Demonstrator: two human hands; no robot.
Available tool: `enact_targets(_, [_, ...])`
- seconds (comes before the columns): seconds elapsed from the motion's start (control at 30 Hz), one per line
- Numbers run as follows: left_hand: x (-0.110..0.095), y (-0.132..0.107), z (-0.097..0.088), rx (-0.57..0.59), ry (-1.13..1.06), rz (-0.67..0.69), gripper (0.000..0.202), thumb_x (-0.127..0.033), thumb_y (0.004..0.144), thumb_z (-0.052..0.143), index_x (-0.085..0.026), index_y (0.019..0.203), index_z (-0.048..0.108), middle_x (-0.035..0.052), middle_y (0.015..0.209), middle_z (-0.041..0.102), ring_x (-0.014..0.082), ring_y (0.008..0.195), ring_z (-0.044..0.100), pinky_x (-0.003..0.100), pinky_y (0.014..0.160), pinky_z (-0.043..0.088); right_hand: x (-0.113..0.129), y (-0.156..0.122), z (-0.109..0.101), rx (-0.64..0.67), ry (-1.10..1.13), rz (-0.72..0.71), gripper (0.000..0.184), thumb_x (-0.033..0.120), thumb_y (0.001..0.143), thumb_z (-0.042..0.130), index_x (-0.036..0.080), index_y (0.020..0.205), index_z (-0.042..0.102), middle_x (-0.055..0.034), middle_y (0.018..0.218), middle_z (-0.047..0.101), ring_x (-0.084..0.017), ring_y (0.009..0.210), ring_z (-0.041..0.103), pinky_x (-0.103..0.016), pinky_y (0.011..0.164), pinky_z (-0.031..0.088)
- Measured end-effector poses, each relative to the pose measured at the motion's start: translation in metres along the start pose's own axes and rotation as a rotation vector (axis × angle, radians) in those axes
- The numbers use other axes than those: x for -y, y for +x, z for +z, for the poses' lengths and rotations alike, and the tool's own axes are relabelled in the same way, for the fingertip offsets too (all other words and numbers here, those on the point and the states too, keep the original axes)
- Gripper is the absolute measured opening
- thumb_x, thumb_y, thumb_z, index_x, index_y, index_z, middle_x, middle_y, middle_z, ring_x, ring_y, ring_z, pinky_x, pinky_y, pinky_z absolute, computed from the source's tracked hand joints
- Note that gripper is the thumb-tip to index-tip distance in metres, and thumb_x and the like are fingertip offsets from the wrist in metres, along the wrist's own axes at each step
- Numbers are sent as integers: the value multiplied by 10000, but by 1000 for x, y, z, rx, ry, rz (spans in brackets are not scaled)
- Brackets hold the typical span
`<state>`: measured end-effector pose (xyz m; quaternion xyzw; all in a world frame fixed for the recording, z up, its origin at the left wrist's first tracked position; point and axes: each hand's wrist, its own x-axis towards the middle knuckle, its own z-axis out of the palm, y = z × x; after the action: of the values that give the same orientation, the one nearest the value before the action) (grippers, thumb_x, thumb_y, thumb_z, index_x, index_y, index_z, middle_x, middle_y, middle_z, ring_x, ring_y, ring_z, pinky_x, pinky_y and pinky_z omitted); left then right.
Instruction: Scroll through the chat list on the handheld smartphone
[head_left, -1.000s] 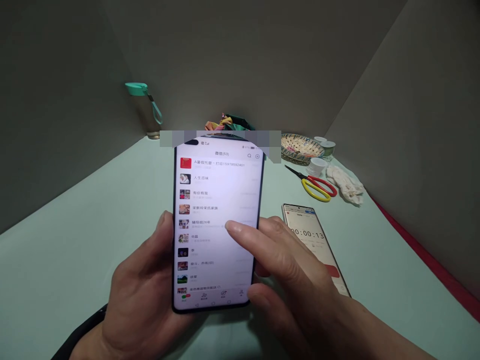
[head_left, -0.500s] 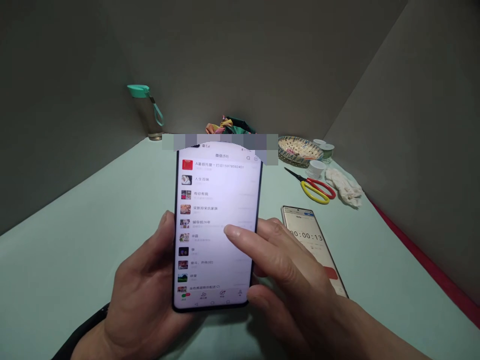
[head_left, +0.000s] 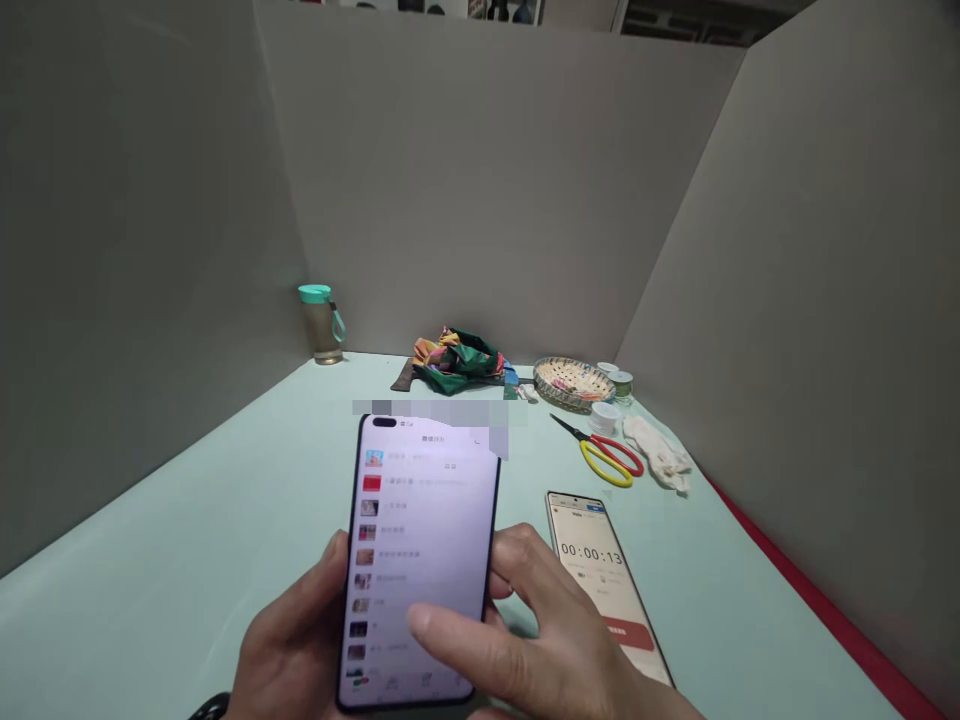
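A dark-edged phone (head_left: 420, 540) with a lit chat list on its screen is held upright over the pale green table (head_left: 187, 520). My left hand (head_left: 292, 640) grips it from the left side and behind. My right hand (head_left: 525, 640) supports its right edge, and the thumb lies over the lower part of the screen. A second phone (head_left: 600, 580) lies flat on the table just right of my hands and shows a timer reading 00:00:13.
Grey panels enclose the table on three sides. At the back stand a bottle with a teal lid (head_left: 321, 325), a bundle of coloured cloth (head_left: 457, 360), a woven basket (head_left: 571, 382), small white cups (head_left: 604, 415), red-and-yellow scissors (head_left: 607, 458) and a white rag (head_left: 660, 455). A red strip (head_left: 825, 620) edges the right side.
The view has tilted up, so the phone and hands now sit lower in frame. My right thumb slid down the screen and the list scrolled.
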<state>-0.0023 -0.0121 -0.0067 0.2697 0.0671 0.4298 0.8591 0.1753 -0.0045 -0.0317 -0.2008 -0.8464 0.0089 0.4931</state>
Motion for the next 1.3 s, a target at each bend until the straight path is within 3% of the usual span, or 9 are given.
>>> enact_targets(0.17, [0,-1,3,58,-42,-45,288,-524,902,614,-373,1003,837,71,1054,814,382,1209,663,488,1010,543,-1,3,-13,159,34,-30,432,365,1020,442,206,1421,430,-75,1034,484,-172,873,477,-282,727,492])
enact_targets(0.27, [-1,-4,-5,74,-62,-74,322,-531,905,606,-375,1101,807,67,1049,816,379,1215,661,484,1015,542,1,4,-18,160,3,1,445,340,1015,470,207,1435,403,-69,1019,490,-170,863,484,-290,742,504])
enact_targets(0.37, [0,-14,-26,15,-82,-78,411,-574,906,589,-379,1234,742,54,1079,812,364,1215,665,462,1024,542,3,2,-15,159,-27,42,472,351,1010,502,214,1443,376,-58,999,502,-167,844,492,-286,748,506])
enact_targets(0.53, [2,-39,-67,-139,-152,-7,580,-694,916,445,-383,1369,630,39,1250,756,369,1245,645,471,1048,530,6,-3,-2,46,-76,66,426,343,1017,437,216,1423,411,-58,962,479,-170,788,456,-253,630,437])
enact_targets(0.67, [2,-45,-77,-161,-172,6,606,-704,920,405,-374,1382,616,16,1353,698,361,1298,607,462,1085,507,8,-2,1,14,-116,75,387,274,1030,353,207,1400,450,-62,942,467,-173,780,454,-243,604,411])
enact_targets(0.77, [2,-42,-74,-144,-185,19,592,-701,925,398,-398,1388,606,17,1294,734,357,1272,629,463,1075,515,7,3,-4,54,-121,59,358,319,1061,312,184,1353,469,-52,922,464,-162,770,460,-248,621,442])
enact_targets(1.0, [4,-35,-62,-99,-174,-30,571,-680,924,443,-383,1372,635,48,1214,771,375,1255,639,483,1070,518,4,9,-19,159,-30,11,352,343,1007,518,217,1336,522,-44,946,498,-143,781,452,-242,662,475])
enact_targets(1.13, [3,-29,-49,-60,-172,-39,507,-632,947,471,-376,1340,665,46,1206,776,356,1252,644,470,1080,512,4,7,-17,157,11,32,348,364,1048,428,222,1361,481,-41,957,479,-143,802,459,-244,675,470])
enact_targets(1.3, [0,-10,-17,62,-158,-69,369,-478,953,588,-317,1249,739,53,1078,813,338,1217,669,465,1091,498,4,-1,-6,78,-38,40,432,411,1081,292,167,1416,412,-51,951,436,-162,826,458,-257,664,452])
